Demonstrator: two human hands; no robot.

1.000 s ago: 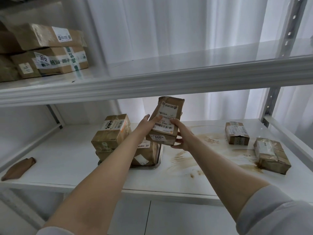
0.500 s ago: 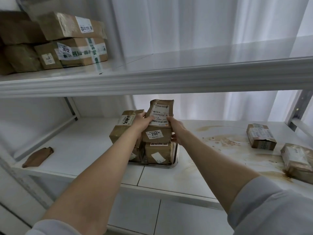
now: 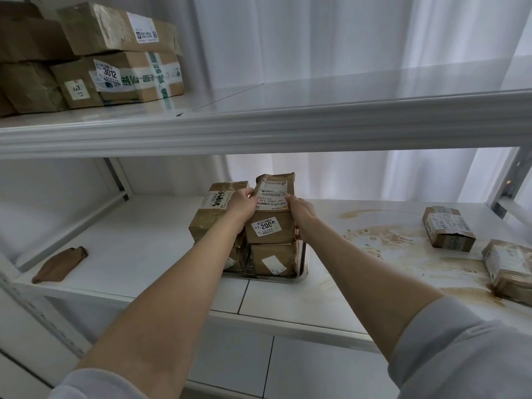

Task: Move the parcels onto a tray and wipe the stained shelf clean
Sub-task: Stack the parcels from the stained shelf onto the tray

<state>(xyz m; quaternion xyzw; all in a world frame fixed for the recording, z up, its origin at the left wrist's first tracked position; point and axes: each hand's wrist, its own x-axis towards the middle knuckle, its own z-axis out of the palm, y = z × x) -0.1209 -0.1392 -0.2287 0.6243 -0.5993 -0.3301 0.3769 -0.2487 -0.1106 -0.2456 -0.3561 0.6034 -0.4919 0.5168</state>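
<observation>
Head view, parcel: taped brown parcel (image 3: pixel 270 226) sits on top of the stack in the metal tray (image 3: pixel 299 276) on the shelf (image 3: pixel 144 246); two more parcels (image 3: pixel 447 231) (image 3: pixel 509 267) lie to the right in the brown stain (image 3: pixel 388 240).
Head view, handling: probably light; stiff at the corners; tape likely slick; best taken by opposite side faces, as here.
Head view, left hand (image 3: pixel 240 204): arm outstretched; fingers curled round the parcel's upper left edge.
Head view, right hand (image 3: pixel 302 211): arm outstretched; fingers clasp the parcel's right side.
Head view, cloth (image 3: pixel 59 264): lies at the shelf's left end, well apart.
</observation>
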